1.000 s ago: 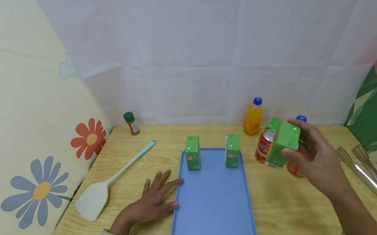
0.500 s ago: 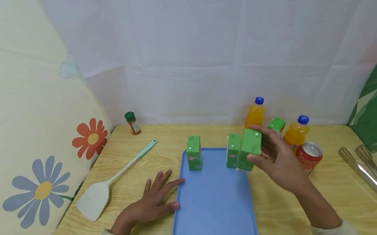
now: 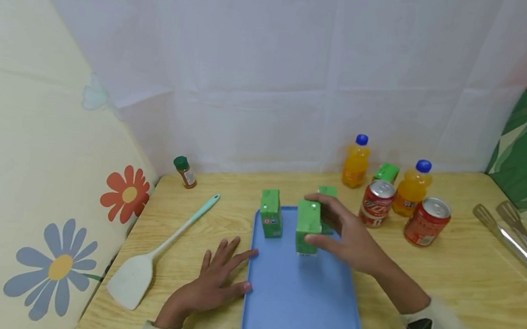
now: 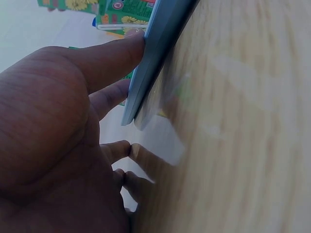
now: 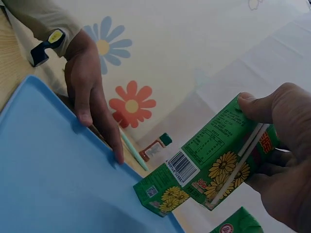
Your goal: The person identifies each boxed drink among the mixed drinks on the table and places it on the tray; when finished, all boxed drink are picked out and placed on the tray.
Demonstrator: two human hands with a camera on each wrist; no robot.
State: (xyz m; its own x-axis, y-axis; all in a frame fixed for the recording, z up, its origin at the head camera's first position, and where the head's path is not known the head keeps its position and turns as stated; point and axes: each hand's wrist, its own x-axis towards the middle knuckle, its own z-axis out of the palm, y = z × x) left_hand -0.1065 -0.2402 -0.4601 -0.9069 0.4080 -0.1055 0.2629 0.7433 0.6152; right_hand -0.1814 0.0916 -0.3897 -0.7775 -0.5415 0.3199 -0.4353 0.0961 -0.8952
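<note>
My right hand (image 3: 347,239) grips a green drink carton (image 3: 308,228) between thumb and fingers, over the upper part of the blue tray (image 3: 301,304). In the right wrist view the held carton (image 5: 204,160) shows yellow flowers, a barcode and a straw along its side. One carton (image 3: 271,214) stands at the tray's far left corner. Another carton (image 3: 327,192), partly hidden by my right hand, stands at the far right corner. My left hand (image 3: 210,286) lies with fingers spread at the tray's left edge; in the left wrist view its thumb and a finger touch the rim (image 4: 153,58).
Right of the tray stand two red cans (image 3: 376,203), two orange drink bottles (image 3: 356,161) and another green carton (image 3: 386,173). Metal tongs (image 3: 519,248) lie at far right. A white spatula (image 3: 133,280) and a small spice jar (image 3: 185,172) are on the left.
My right hand has carried the carton leftward from beside the cans to above the tray, uncovering the cans and bottles. The left hand has stayed at the tray's edge.
</note>
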